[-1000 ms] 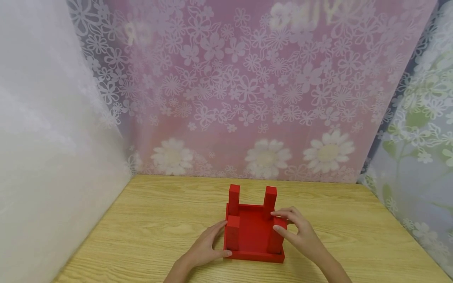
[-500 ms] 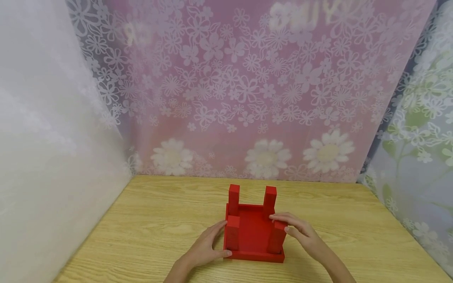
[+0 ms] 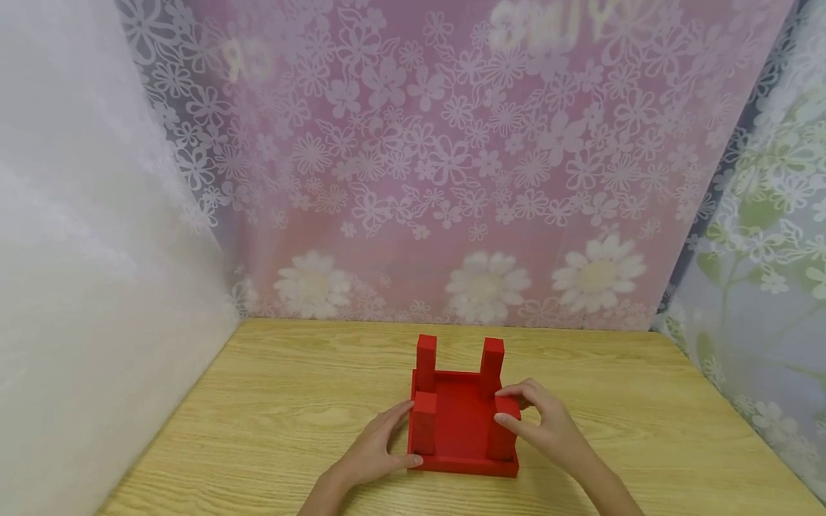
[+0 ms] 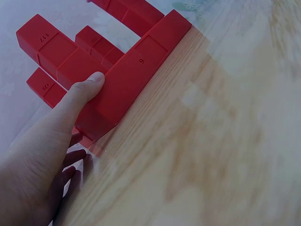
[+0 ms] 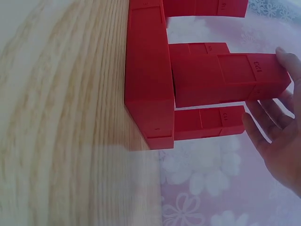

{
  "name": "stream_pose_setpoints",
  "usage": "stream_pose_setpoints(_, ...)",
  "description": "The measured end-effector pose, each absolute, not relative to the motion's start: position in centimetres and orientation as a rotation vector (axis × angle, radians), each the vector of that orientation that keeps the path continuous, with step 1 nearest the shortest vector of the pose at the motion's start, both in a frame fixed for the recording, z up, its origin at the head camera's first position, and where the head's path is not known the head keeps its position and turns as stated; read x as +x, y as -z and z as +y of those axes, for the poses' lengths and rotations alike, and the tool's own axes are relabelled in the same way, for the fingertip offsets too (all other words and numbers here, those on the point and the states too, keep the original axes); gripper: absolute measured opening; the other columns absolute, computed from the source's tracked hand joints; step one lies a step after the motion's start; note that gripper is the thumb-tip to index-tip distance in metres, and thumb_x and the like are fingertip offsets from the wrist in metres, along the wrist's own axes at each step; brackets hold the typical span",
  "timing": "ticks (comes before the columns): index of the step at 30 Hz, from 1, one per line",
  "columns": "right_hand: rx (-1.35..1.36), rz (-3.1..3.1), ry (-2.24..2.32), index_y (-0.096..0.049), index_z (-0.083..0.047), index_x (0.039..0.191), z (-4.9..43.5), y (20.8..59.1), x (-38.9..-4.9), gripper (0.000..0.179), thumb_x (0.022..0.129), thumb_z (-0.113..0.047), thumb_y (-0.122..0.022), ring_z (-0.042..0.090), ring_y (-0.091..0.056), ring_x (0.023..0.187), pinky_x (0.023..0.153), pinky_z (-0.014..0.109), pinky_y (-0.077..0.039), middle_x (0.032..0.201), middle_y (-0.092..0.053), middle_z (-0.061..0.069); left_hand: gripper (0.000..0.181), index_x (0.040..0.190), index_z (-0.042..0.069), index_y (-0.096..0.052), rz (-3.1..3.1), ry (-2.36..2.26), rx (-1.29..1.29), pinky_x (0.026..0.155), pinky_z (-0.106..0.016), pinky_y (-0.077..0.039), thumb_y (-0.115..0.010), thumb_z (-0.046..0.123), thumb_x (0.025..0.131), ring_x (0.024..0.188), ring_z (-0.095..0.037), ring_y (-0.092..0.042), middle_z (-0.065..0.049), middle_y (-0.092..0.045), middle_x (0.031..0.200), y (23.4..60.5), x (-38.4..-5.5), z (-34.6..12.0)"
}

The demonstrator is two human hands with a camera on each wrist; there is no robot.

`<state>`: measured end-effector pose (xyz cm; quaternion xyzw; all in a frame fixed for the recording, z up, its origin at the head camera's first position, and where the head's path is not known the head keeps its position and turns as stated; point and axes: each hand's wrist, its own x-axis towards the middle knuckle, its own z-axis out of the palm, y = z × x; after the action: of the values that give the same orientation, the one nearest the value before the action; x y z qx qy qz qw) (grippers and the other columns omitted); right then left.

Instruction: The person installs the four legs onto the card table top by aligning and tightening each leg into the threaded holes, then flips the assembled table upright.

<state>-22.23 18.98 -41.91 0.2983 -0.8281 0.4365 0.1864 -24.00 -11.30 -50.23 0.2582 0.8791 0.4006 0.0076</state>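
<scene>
A red square base with a low rim (image 3: 464, 466) lies on the table, and several red rectangular posts stand up from its corners. My left hand (image 3: 371, 450) grips the base's near left corner, thumb on the front wall and fingers along the left side. Beside that thumb rises the near left post (image 3: 424, 424). My right hand (image 3: 548, 423) pinches the top of the near right post (image 5: 230, 77) between thumb and fingers. In the right wrist view, a narrow dark gap shows where this post meets the base. Two far posts, left (image 3: 426, 362) and right (image 3: 492, 365), stand untouched.
The wood-grain table (image 3: 310, 380) extends around the base on all sides. A pink flowered sheet (image 3: 400, 179) hangs behind it, with a pale sheet (image 3: 97, 251) on the left and a floral one (image 3: 761, 287) on the right.
My right thumb went from the near right post's front to its right side and back, while the fingers shifted along its top. The post's top tilts slightly less rightward. My left hand stayed put.
</scene>
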Motion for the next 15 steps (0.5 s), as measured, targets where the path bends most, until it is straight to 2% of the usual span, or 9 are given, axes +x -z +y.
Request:
stream_pose_setpoints(5, 0.930, -2.297, -1.169, -0.057, -0.012, 0.120, 18.72, 41.91, -22.25, 0.043, 0.080, 0.001, -0.068, 0.013, -0.052, 0.094, 0.075, 0.027, -0.046, 0.107, -0.056, -0.001, 0.084, 0.145, 0.024, -0.028, 2.744, -1.261, 0.808, 0.097, -0.056, -0.029, -0.065, 0.055, 0.077, 0.128, -0.027, -0.031, 0.001, -0.032, 0.144, 50.28, -24.04, -11.31)
stream_pose_setpoints(10, 1.179, -2.245, -1.454, -0.056, -0.005, 0.120, 19.15, 41.39, -22.13, 0.036, 0.090, 0.011, -0.044, 0.018, -0.044, 0.116, 0.087, 0.028, -0.043, 0.124, -0.050, 0.016, 0.084, 0.145, 0.025, -0.027, 2.752, -1.252, 0.804, 0.097, -0.055, -0.028, -0.064, 0.058, 0.076, 0.128, -0.026, -0.031, 0.002, -0.031, 0.144, 50.48, -24.22, -11.32)
stream_pose_setpoints(13, 1.280, -2.211, -1.637, -0.054, 0.002, 0.122, 19.45, 41.20, -22.09, 0.038, 0.093, 0.013, -0.033, 0.016, -0.042, 0.120, 0.090, 0.028, -0.042, 0.125, -0.047, 0.021, 0.085, 0.145, 0.025, -0.027, 2.754, -1.248, 0.807, 0.097, -0.055, -0.029, -0.064, 0.058, 0.076, 0.128, -0.026, -0.031, 0.001, -0.031, 0.144, 50.57, -24.25, -11.32)
stream_pose_setpoints(15, 1.295, -2.202, -1.695, -0.052, 0.006, 0.122, 19.63, 41.21, -22.08, 0.037, 0.093, 0.013, -0.030, 0.015, -0.042, 0.120, 0.091, 0.026, -0.040, 0.125, -0.048, 0.020, 0.085, 0.145, 0.026, -0.027, 2.753, -1.248, 0.800, 0.097, -0.055, -0.029, -0.064, 0.058, 0.076, 0.128, -0.026, -0.031, 0.002, -0.031, 0.144, 50.63, -24.25, -11.31)
